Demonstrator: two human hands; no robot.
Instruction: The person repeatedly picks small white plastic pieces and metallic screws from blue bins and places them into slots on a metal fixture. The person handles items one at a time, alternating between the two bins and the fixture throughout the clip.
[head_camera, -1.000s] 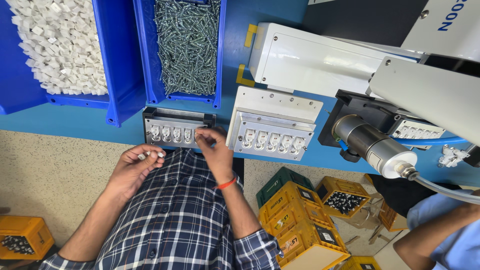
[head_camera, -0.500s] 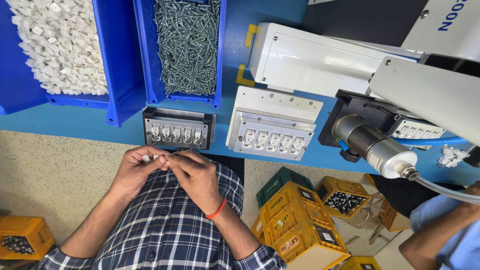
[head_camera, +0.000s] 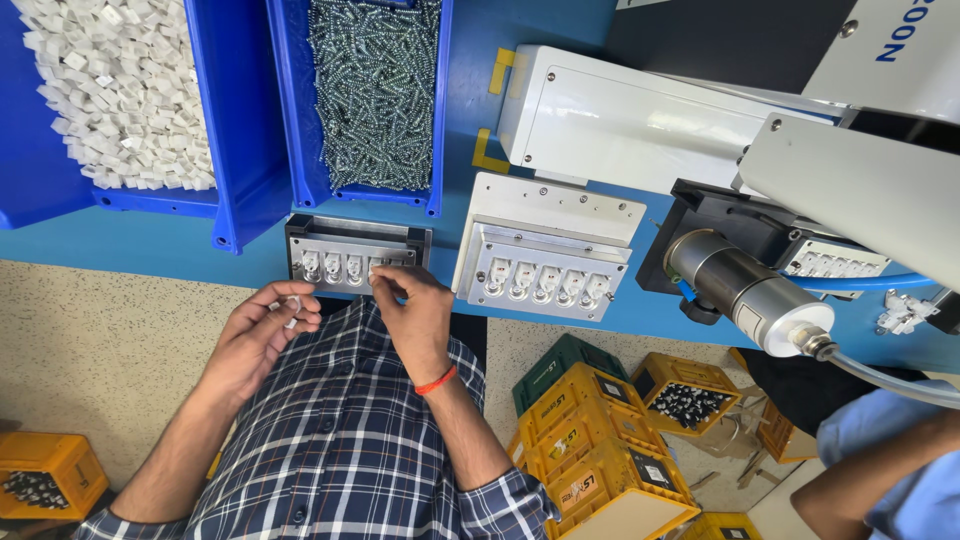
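Blue table (head_camera: 130, 235) carries everything you are working on in the head view, and the landmark is the dark metal fixture (head_camera: 358, 256) at its near edge, a small block with a row of slots holding white parts. Your right hand (head_camera: 415, 312) sits at the fixture's right end, fingers pressed together in a pinch on a small white piece (head_camera: 374, 276) right at the last slots; whether the piece already touches the fixture you cannot tell. An orange band rings that wrist. Your left hand (head_camera: 262, 335) hangs just in front of the fixture's left end, off the table edge, fingers curled loosely around a few more small white pieces (head_camera: 291, 303) at the fingertips.

Directly behind the fixture stands a blue bin of screws (head_camera: 375, 95), and behind and to the left of the fixture a second blue bin of white plastic parts (head_camera: 115, 90). Just right of the fixture lies a larger white fixture (head_camera: 545, 250) with its own row of filled slots. Farther right of the fixture a grey cylindrical motor (head_camera: 745, 295) juts from a machine. Below the fixture's level, on the floor, sit yellow crates (head_camera: 590, 440).
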